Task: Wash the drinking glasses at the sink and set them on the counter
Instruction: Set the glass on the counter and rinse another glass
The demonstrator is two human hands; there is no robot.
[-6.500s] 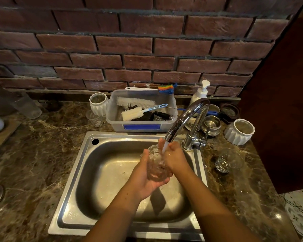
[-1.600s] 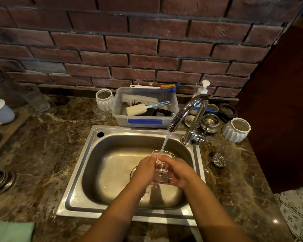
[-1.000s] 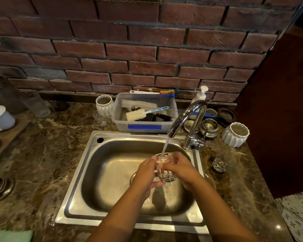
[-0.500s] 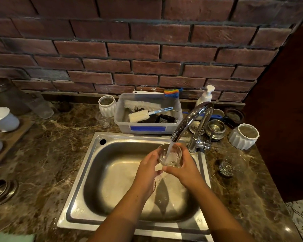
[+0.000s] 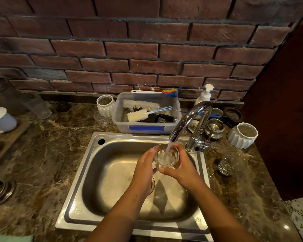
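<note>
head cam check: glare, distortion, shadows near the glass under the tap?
Head view: fisheye bows the brick wall; glare streaks along the faucet; left hand, right hand and the held glass throw a dark shadow on the sink floor; the second glass nearly vanishes against the marble counter.

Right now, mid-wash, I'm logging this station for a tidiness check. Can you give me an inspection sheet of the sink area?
Surface: marble counter around a steel sink; whether the counter is wet cannot be told.
Job's things: glass mouth up under the running tap; second glass stands on the counter right of the sink.
Clutter: behind the sink, tub holding brushes, soap pump, left pot, right pot, steel bowls.
Hands: left hand and right hand both hold the glass, fingers curled round it.
Cables: nothing seen.
Surroundings: brick wall behind.
</note>
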